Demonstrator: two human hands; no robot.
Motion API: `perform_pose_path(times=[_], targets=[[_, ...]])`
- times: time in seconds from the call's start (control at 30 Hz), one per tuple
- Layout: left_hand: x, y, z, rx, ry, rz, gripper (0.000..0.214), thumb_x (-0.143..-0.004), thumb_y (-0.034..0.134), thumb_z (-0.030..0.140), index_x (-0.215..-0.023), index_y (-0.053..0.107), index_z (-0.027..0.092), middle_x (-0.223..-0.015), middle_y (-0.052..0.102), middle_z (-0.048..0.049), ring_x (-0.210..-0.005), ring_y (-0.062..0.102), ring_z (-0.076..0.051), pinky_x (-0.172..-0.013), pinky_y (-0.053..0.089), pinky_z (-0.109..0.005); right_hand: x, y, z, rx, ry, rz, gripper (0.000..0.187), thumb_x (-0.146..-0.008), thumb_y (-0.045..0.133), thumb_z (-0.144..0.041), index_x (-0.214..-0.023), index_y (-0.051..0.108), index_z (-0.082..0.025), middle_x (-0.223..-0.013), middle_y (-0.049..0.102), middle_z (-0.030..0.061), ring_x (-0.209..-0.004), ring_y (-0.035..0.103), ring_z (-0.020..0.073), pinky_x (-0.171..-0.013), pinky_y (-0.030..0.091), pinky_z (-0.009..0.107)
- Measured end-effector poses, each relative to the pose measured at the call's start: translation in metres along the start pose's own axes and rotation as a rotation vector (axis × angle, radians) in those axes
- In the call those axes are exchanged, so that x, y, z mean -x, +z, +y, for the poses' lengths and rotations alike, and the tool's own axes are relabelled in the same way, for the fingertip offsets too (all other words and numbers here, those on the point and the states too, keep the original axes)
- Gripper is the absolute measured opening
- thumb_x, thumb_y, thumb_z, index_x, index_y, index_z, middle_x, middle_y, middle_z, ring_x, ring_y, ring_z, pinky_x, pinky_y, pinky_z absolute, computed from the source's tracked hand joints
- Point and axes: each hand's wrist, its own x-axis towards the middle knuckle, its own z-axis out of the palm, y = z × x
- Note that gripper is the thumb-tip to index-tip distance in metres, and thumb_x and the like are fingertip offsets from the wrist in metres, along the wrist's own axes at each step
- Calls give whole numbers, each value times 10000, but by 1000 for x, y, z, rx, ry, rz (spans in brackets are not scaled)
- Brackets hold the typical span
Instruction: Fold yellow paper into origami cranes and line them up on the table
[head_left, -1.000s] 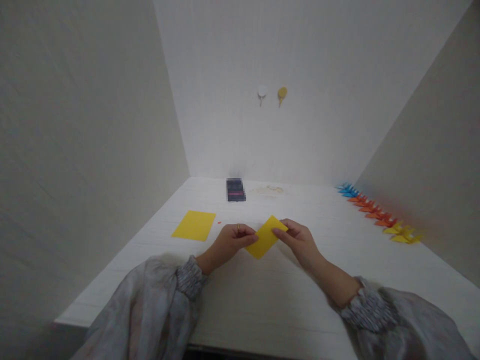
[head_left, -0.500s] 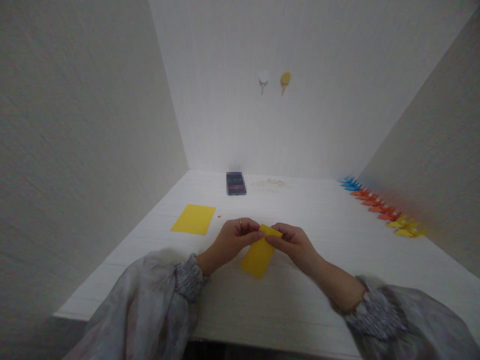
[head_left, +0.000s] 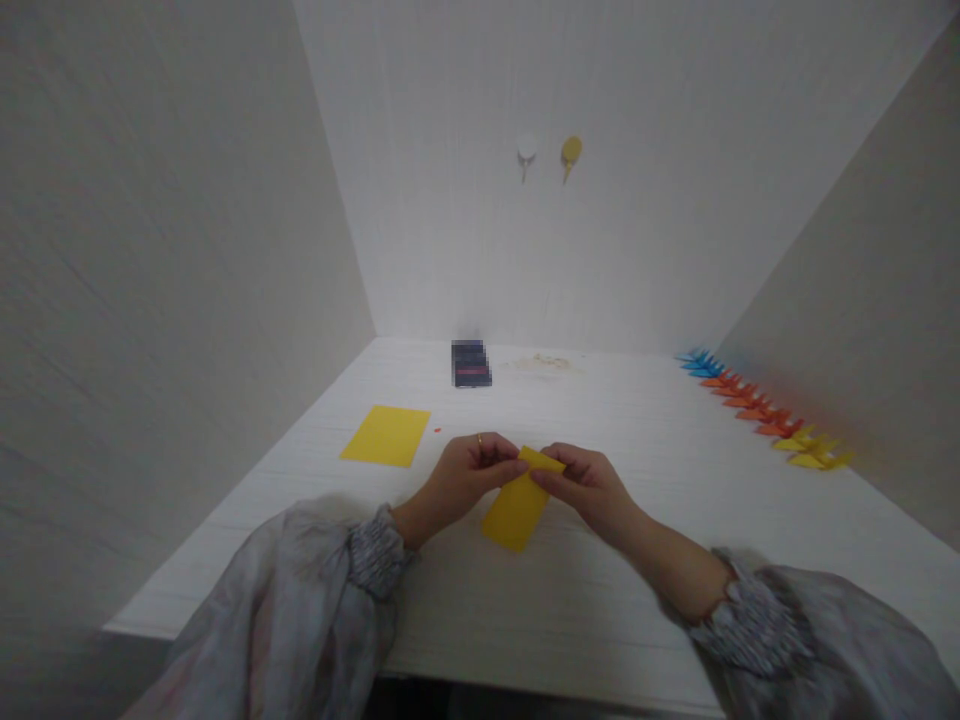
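Observation:
Both of my hands pinch one small yellow paper sheet (head_left: 516, 510) just above the white table (head_left: 570, 590). My left hand (head_left: 469, 472), with a ring on one finger, grips its upper left edge. My right hand (head_left: 585, 482) grips the upper right, where the top edge is folded over. The lower corner of the sheet hangs toward me. Fingers of both hands are closed on the paper.
A second yellow sheet (head_left: 385, 436) lies flat to the left. A row of folded paper pieces, blue (head_left: 697, 364), orange (head_left: 750, 408) and yellow (head_left: 814, 450), lines the right wall. A dark blurred object (head_left: 471, 363) sits at the back. Two hooks (head_left: 547, 153) hang on the far wall.
The sheet has been turned from a flat diamond to hang steeper, and its top edge has been folded over between my fingers. Since half a second ago the hands have barely moved.

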Motion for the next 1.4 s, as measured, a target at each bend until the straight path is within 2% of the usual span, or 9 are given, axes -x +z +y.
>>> perform_pose_path(times=[0.3, 0.83, 1.27, 1.4], targets=[[-1, -1, -2, -5, 6, 10, 178, -587, 666, 244, -662, 557, 124, -613, 581, 26, -565, 518, -67, -575, 416, -208, 0, -1, -1, 40, 9, 28, 176, -700, 586, -345, -714, 585, -170, -679, 591, 7, -640, 533, 126, -614, 409, 245], [0, -1, 0, -89, 25, 31, 193, -591, 659, 278, -648, 558, 124, -610, 583, 13, -565, 518, -78, -565, 422, -213, -1, 4, -7, -32, 21, 40, 191, -695, 584, -351, -694, 585, -160, -638, 557, -4, -600, 494, 103, -568, 381, 227], [1, -2, -1, -91, 18, -31, 185, -646, 612, 303, -673, 571, 124, -598, 571, 12, -537, 504, -71, -542, 411, -207, -1, 3, -7, -12, 53, 38, 237, -686, 577, -399, -683, 580, -162, -638, 578, 7, -588, 514, 114, -561, 405, 237], [0, -2, -2, -96, 23, -18, 189, -644, 612, 303, -688, 571, 123, -604, 572, 10, -537, 509, -73, -539, 415, -211, -1, 3, -4, 16, 42, 29, 226, -697, 573, -388, -679, 579, -162, -642, 585, 9, -589, 518, 112, -564, 404, 238]])
